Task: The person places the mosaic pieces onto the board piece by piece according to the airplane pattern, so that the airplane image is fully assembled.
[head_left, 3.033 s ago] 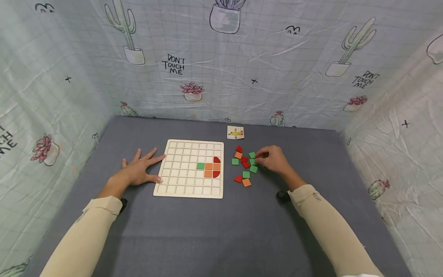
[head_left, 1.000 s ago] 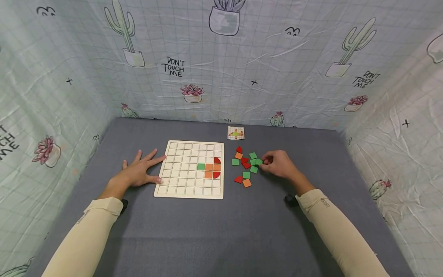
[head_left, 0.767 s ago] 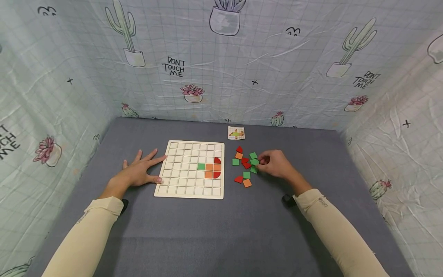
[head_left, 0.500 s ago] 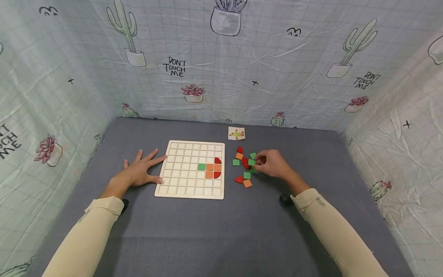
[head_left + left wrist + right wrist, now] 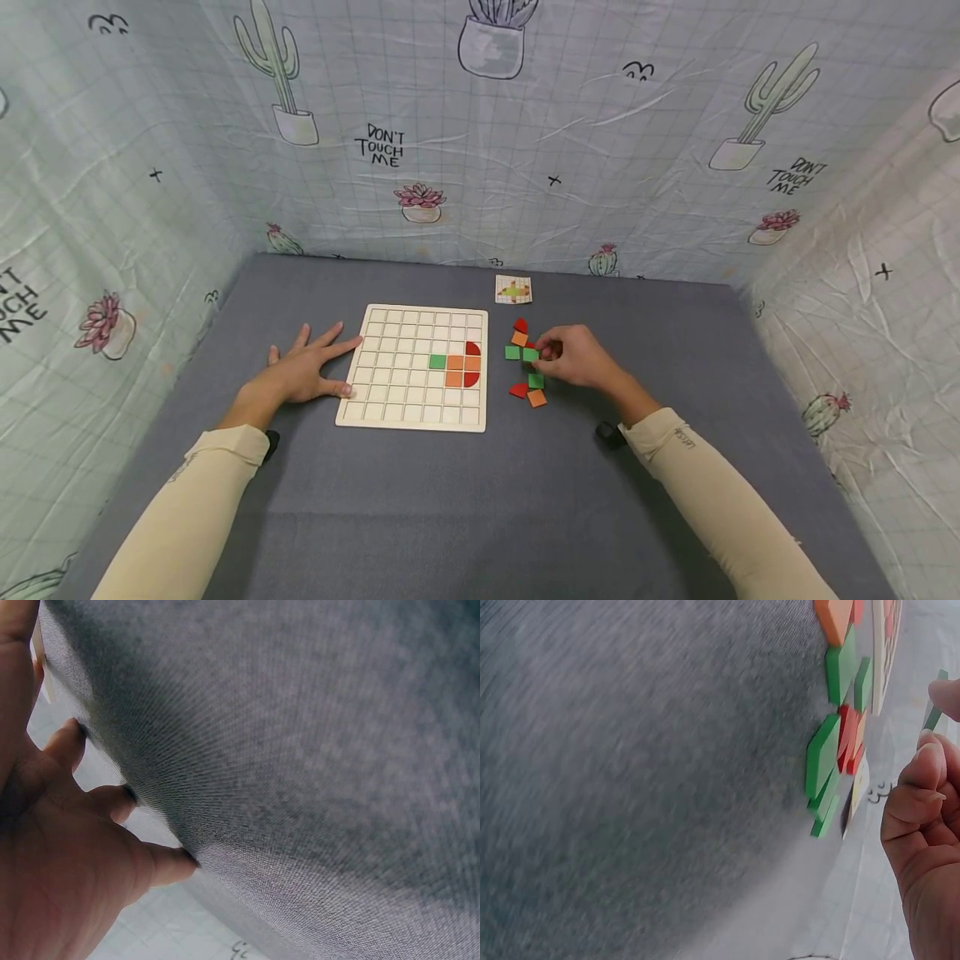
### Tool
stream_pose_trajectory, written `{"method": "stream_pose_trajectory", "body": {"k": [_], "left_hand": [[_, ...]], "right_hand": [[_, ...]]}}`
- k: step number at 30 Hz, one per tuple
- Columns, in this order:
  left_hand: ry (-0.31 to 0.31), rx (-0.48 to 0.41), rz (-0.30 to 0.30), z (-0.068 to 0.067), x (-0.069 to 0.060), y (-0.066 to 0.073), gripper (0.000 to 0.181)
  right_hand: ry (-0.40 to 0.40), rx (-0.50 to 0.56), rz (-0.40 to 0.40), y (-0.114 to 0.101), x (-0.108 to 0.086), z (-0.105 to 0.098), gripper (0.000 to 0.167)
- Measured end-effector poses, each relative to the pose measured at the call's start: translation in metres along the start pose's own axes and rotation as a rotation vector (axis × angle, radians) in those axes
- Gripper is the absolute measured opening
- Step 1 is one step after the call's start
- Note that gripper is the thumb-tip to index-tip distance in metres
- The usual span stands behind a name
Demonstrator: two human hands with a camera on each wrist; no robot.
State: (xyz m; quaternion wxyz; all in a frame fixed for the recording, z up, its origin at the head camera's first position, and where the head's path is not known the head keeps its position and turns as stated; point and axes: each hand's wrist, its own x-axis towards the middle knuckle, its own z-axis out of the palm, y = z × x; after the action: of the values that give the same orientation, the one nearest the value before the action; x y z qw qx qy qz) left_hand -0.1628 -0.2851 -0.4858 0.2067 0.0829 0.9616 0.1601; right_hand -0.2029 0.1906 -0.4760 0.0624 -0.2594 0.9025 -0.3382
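Observation:
My right hand [image 5: 576, 357] pinches a green square tile [image 5: 530, 355] between thumb and finger, above the loose tiles. In the right wrist view the same tile [image 5: 934, 709] stands on edge in the fingertips, lifted off the table. My left hand [image 5: 303, 371] lies with fingers spread, its thumb and index finger touching the left edge of the pale gridded board [image 5: 390, 367]. At the board's right side sit a green square [image 5: 437, 362], several orange squares [image 5: 454, 362] and two red quarter-round tiles [image 5: 472, 380]. Only the left palm and fingers [image 5: 67, 855] show in the left wrist view.
Right of the board lie loose tiles: a green square [image 5: 512, 352], an orange square [image 5: 537, 398], a red piece [image 5: 519, 390] and others, some hidden by the right hand. A small pattern card [image 5: 513, 290] lies behind them. A printed cloth [image 5: 480, 167] hangs round the grey table [image 5: 420, 500].
My right hand has picked a green square from the loose tiles and carried it left towards the board. The left hand and the tiles on the board have stayed put.

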Motion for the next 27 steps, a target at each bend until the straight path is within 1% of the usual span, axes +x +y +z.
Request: {"method": "stream_pose_trajectory", "body": {"k": [12,23,27], "left_hand": [[0.001,0.003,-0.010,-0.004,-0.003,0.004,0.105],[-0.003,-0.009,-0.007,-0.002,-0.002,0.003,0.107],[0.001,-0.006,-0.006,-0.002,-0.002,0.003,0.106]], "right_hand": [[-0.039,0.002,-0.032,-0.015,0.008,0.010,0.016],[-0.056,0.008,-0.088,-0.027,0.016,0.020,0.014],[-0.069,0.016,-0.101,-0.032,0.020,0.024,0.017]]}}
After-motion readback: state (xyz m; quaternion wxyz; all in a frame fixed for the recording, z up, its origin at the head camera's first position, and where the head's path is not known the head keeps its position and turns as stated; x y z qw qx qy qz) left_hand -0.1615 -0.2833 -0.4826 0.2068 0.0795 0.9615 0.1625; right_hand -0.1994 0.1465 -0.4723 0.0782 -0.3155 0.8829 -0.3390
